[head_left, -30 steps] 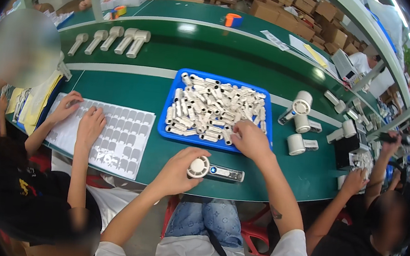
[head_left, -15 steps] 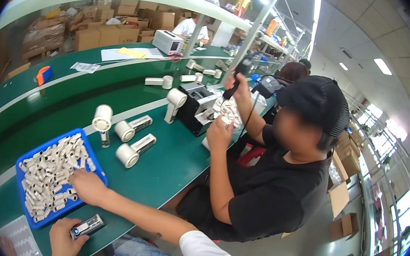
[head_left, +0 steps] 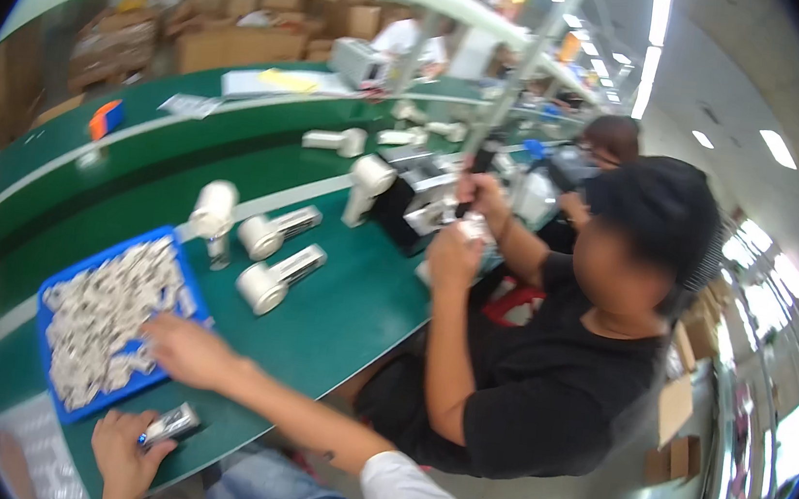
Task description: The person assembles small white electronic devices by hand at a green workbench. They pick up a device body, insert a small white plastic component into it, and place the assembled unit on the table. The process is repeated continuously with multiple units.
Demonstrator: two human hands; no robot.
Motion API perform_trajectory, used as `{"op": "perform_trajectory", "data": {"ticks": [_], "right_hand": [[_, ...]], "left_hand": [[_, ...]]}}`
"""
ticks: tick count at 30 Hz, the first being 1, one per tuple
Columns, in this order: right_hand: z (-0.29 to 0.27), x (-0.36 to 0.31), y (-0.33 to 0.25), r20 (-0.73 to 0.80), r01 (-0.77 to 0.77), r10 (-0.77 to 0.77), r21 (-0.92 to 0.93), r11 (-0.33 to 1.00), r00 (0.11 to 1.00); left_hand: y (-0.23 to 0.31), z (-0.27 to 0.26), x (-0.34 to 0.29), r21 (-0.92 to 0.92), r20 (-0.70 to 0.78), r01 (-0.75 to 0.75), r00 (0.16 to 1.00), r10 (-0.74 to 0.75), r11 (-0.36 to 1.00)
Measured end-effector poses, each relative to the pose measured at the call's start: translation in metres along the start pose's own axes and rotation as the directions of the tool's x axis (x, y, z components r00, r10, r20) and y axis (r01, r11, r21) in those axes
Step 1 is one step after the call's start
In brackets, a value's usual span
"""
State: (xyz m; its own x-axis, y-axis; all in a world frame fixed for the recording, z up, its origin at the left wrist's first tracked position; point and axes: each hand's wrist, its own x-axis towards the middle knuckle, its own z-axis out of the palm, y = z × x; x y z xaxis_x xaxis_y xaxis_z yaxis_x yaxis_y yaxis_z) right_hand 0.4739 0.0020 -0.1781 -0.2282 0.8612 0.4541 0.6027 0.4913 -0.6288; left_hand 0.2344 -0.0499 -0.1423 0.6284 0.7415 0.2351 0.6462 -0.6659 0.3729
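Left hand (head_left: 120, 454) grips oblong pale plastic device (head_left: 176, 421), apparently steadying it; at one o'clock, right hand (head_left: 191, 352), grip unclear, reaches into blue rectangular plastic tray (head_left: 190, 276).

Bright ceiling lights (head_left: 659, 19); blurred view; dark fisheye rim.
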Motion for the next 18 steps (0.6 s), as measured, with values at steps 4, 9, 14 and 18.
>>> {"op": "perform_trajectory", "data": {"ticks": [4, 9, 14, 18], "right_hand": [[-0.016, -0.022, 0.008, -0.115, -0.016, -0.014, -0.253, 0.967, 0.993], [-0.032, -0.021, -0.016, -0.17, -0.147, 0.144, -0.006, 0.989, 0.975], [-0.025, -0.017, -0.021, -0.133, -0.135, 0.129, -0.035, 0.99, 0.983], [-0.025, -0.018, -0.019, -0.138, -0.14, 0.136, -0.023, 0.99, 0.981]], "left_hand": [[-0.007, -0.004, -0.006, -0.17, -0.19, -0.073, 0.981, 0.04, 0.983], [-0.048, 0.017, -0.05, -0.429, -0.449, -0.011, 0.87, -0.203, 0.903], [-0.053, 0.027, -0.063, -0.625, -0.417, 0.052, 0.821, -0.39, 0.779], [-0.041, 0.021, -0.056, -0.502, -0.445, 0.013, 0.853, -0.271, 0.865]]}}
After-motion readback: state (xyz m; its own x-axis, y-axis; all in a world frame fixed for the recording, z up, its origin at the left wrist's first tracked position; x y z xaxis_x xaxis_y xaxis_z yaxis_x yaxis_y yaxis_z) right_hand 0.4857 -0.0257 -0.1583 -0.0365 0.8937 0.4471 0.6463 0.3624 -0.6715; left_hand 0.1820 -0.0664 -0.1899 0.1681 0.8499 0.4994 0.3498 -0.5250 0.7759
